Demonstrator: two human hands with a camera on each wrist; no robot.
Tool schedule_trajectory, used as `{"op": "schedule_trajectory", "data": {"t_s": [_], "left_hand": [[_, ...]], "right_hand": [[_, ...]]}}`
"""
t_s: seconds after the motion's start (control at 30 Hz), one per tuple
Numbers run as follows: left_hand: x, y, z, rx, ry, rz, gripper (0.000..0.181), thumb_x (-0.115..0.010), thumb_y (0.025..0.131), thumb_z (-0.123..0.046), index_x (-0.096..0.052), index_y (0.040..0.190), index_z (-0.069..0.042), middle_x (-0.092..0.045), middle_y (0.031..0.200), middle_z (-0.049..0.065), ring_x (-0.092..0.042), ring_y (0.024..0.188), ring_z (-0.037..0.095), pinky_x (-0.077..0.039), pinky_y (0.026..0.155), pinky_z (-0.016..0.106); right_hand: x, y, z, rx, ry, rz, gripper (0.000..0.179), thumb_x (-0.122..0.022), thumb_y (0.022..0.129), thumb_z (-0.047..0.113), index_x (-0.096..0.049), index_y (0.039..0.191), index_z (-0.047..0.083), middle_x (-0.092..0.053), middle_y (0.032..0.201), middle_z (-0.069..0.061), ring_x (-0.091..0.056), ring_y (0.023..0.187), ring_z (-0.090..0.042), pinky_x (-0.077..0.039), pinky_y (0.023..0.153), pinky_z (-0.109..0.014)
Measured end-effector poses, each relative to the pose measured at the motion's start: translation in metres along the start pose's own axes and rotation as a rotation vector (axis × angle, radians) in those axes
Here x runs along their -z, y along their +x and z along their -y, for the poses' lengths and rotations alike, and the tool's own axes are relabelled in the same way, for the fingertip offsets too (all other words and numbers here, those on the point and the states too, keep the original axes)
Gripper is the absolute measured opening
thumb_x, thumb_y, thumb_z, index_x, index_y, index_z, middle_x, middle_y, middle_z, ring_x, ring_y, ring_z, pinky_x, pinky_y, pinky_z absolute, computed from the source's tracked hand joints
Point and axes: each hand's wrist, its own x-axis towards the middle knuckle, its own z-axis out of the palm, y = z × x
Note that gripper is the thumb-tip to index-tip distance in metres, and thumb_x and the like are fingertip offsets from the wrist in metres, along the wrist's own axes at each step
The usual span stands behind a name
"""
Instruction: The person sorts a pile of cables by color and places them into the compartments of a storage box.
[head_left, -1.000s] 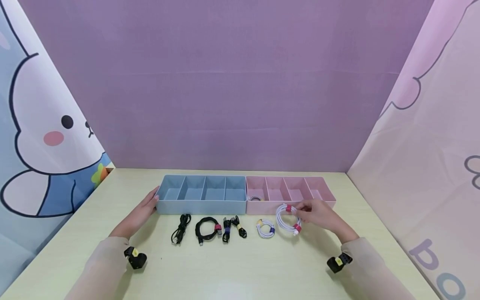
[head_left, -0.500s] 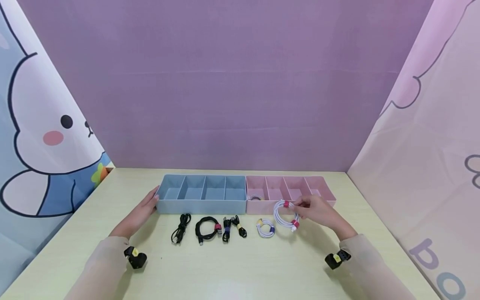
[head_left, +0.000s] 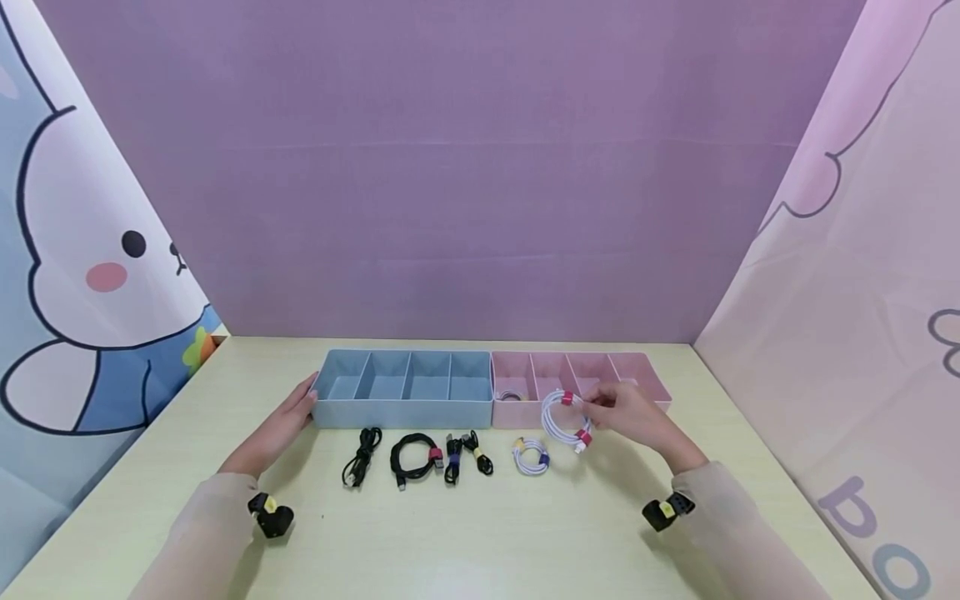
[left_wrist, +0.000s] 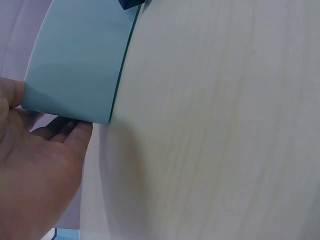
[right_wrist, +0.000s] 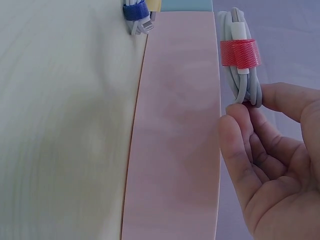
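My right hand (head_left: 626,419) pinches a coiled white charging cable (head_left: 558,421) between thumb and fingertips. Red straps bind this coil, which hangs in front of and over the front edge of the pink divided box (head_left: 525,415). In the right wrist view, the white cable (right_wrist: 239,75) is seen edge-on above the box rim. My left hand (head_left: 285,417) rests against the left end of the blue divided box (head_left: 401,414); the left wrist view has its fingers (left_wrist: 77,140) against that end wall. A smaller coiled white cable (head_left: 532,457) with yellow and blue straps lies on the table.
Several black cables lie in front of the blue box, including a bundle (head_left: 362,457) and a red-strapped coil (head_left: 415,461). A coiled cable (head_left: 512,396) sits in the pink box's leftmost compartment. Behind stands a purple panel (head_left: 465,167); printed cloths flank the table.
My right hand has moved slightly left and up, carrying the white cable toward the pink box. The left hand and both boxes stay where they were.
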Motion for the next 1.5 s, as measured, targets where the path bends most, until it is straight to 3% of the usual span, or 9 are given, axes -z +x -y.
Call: {"op": "schedule_trajectory", "data": {"t_s": [0.27,0.53,0.83,1.1,1.33,1.5], "left_hand": [[0.0,0.0,0.001,0.006,0.002,-0.005,0.06,-0.02,0.099,-0.045,0.009,0.146,-0.023,0.009,0.151,0.014,0.0,0.135,0.038,-0.014,0.107,0.054],[0.0,0.0,0.002,0.009,0.0,-0.001,0.061,-0.02,0.099,-0.045,0.008,0.147,-0.02,0.009,0.151,0.014,0.0,0.135,0.038,-0.014,0.107,0.054],[0.001,0.0,0.002,0.019,0.009,0.009,0.06,-0.02,0.098,-0.048,0.009,0.146,-0.027,0.01,0.151,0.011,0.002,0.135,0.037,-0.013,0.107,0.055],[0.001,0.0,0.002,0.023,0.008,0.011,0.06,-0.021,0.098,-0.048,0.008,0.146,-0.027,0.01,0.151,0.009,0.003,0.135,0.036,-0.013,0.107,0.055],[0.001,0.001,0.002,0.015,0.01,0.005,0.061,-0.021,0.098,-0.048,0.008,0.147,-0.024,0.009,0.151,0.012,0.002,0.135,0.038,-0.013,0.106,0.056],[0.001,0.002,0.003,0.011,0.008,0.001,0.062,-0.021,0.098,-0.048,0.008,0.147,-0.022,0.009,0.151,0.013,0.001,0.135,0.038,-0.013,0.107,0.055]], "right_hand": [[-0.002,0.005,0.004,-0.038,-0.025,-0.022,0.021,-0.066,0.085,0.025,-0.067,0.09,0.005,-0.061,0.074,-0.002,-0.055,0.064,-0.017,-0.052,0.054,-0.027],[-0.003,0.012,0.006,-0.009,0.006,-0.029,0.024,-0.065,0.086,0.024,-0.067,0.092,0.001,-0.059,0.07,-0.004,-0.051,0.062,-0.015,-0.046,0.047,-0.023],[-0.008,0.023,0.01,-0.021,-0.052,-0.054,0.022,-0.064,0.086,0.029,-0.07,0.09,0.008,-0.059,0.067,-0.001,-0.051,0.059,-0.015,-0.042,0.045,-0.023],[-0.008,0.031,0.015,-0.008,-0.003,-0.047,0.02,-0.064,0.086,0.029,-0.068,0.088,0.009,-0.061,0.07,-0.005,-0.054,0.063,-0.017,-0.046,0.05,-0.024],[-0.008,0.036,0.014,-0.01,0.039,-0.036,0.018,-0.064,0.087,0.028,-0.068,0.087,0.011,-0.062,0.073,-0.005,-0.058,0.066,-0.021,-0.054,0.061,-0.038],[-0.008,0.041,0.016,-0.04,0.121,-0.016,0.019,-0.063,0.087,0.029,-0.067,0.09,0.01,-0.062,0.077,-0.013,-0.06,0.074,-0.036,-0.053,0.071,-0.05]]}}
